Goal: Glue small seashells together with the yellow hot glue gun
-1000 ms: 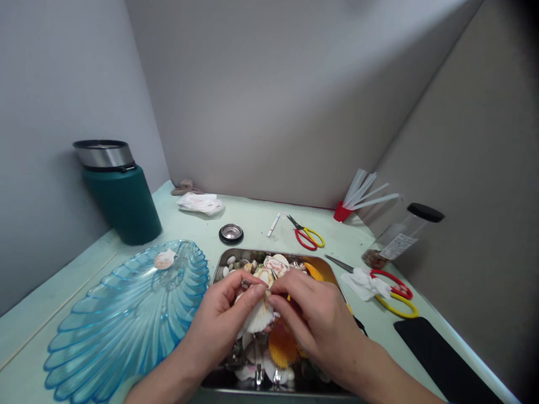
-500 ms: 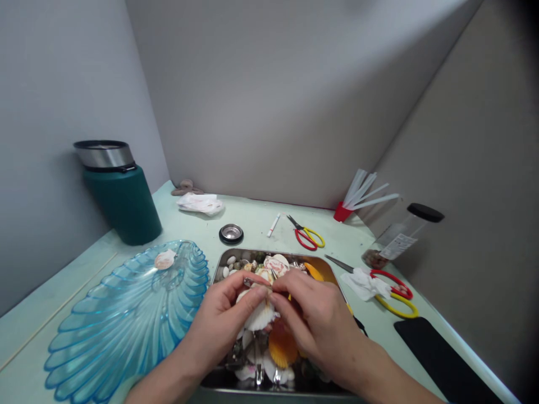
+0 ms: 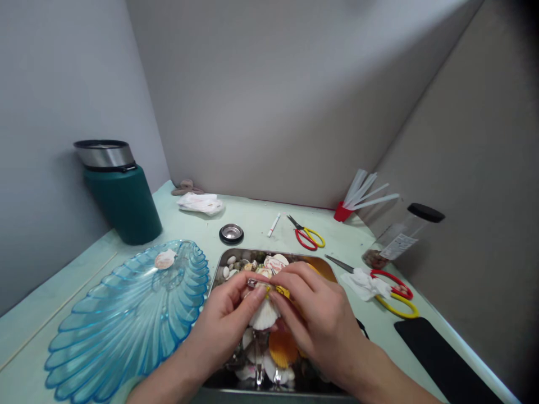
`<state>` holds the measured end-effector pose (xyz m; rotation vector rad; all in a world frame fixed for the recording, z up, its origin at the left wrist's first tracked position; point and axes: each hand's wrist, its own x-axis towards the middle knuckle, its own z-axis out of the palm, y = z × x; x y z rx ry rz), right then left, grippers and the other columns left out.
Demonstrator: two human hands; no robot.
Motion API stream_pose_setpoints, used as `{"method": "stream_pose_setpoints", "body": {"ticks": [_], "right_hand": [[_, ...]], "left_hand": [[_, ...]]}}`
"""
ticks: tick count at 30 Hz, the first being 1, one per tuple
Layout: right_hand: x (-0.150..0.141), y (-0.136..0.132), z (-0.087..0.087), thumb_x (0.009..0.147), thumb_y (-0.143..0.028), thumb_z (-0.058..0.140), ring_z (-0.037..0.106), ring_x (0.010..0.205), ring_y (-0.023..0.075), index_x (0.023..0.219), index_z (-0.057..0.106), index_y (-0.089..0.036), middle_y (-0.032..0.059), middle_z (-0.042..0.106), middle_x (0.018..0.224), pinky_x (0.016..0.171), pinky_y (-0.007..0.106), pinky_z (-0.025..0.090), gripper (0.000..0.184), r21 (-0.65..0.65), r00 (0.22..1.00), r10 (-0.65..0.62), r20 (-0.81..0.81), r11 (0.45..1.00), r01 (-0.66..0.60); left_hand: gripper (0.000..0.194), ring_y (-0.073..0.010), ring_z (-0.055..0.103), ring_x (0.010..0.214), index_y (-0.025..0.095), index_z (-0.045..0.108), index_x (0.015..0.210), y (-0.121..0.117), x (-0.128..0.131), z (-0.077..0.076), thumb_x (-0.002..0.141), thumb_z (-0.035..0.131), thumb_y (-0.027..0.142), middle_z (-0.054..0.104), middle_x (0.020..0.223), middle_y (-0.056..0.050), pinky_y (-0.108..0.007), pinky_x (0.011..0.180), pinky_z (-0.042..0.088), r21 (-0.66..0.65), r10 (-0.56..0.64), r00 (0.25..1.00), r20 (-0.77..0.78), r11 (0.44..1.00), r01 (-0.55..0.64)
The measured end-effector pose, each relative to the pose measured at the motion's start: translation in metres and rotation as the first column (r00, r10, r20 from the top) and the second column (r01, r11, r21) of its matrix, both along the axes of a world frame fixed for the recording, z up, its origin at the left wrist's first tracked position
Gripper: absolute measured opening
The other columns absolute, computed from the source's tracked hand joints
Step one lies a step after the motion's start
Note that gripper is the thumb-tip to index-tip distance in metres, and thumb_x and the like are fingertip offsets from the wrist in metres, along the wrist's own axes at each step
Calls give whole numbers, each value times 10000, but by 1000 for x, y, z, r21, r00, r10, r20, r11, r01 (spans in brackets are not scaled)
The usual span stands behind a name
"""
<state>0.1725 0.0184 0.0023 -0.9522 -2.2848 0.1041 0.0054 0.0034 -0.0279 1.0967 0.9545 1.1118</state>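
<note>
My left hand (image 3: 229,306) is closed over the tray, its thumb and index finger pinching a white scallop shell (image 3: 265,315) that hangs below the fingertips. A small silver metal clip (image 3: 251,282) shows along the index finger, partly covered. My right hand (image 3: 318,306) meets the left at the fingertips in a pinch; what lies between its fingers is hidden. Beneath both hands stands a metal tray (image 3: 219,264) of shells and pebbles, including an orange scallop shell (image 3: 283,349) and silver clips (image 3: 259,367) near its front.
Left of the tray lies a blue shell-shaped glass dish (image 3: 122,325) bearing a small pale shell (image 3: 165,259). A green flask (image 3: 122,202) stands behind it. Scissors (image 3: 309,235), larger scissors (image 3: 398,300), a clear jar (image 3: 391,241) and a red cup of sticks (image 3: 343,211) are to the right.
The white scallop shell has turned and shifted slightly right in my fingers. My right hand has rolled a little over it, and more yellow shows beneath the fingertips.
</note>
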Motion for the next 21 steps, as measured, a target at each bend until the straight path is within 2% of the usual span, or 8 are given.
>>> {"method": "stream_pose_setpoints", "body": {"ticks": [4, 13, 21], "right_hand": [[0, 0, -1, 910, -205, 465, 582, 802, 195, 955, 641, -165, 88, 617, 898, 697, 308, 466, 187, 39, 1000, -6, 22, 999, 6], [-1, -3, -2, 922, -192, 453, 588, 744, 188, 936, 659, -148, 89, 622, 823, 660, 305, 460, 212, 116, 999, -10, 46, 993, 5], [-3, -3, -4, 896, -139, 488, 588, 719, 189, 942, 662, -126, 96, 628, 795, 642, 308, 462, 180, 157, 999, 12, 46, 987, -19]], "left_hand": [[265, -144, 574, 708, 196, 646, 1039, 0, -1, -1, 838, 588, 359, 646, 786, -11, -246, 651, 476, 33, 4, 998, -56, 999, -2], [238, -144, 574, 774, 207, 663, 1042, -1, -1, 3, 849, 582, 320, 687, 852, -12, -211, 670, 451, 59, -17, 999, -35, 998, 19], [229, -122, 534, 690, 189, 663, 988, -1, 0, 1, 856, 564, 348, 651, 787, 2, -216, 636, 444, 49, -45, 999, -29, 998, 47]]}}
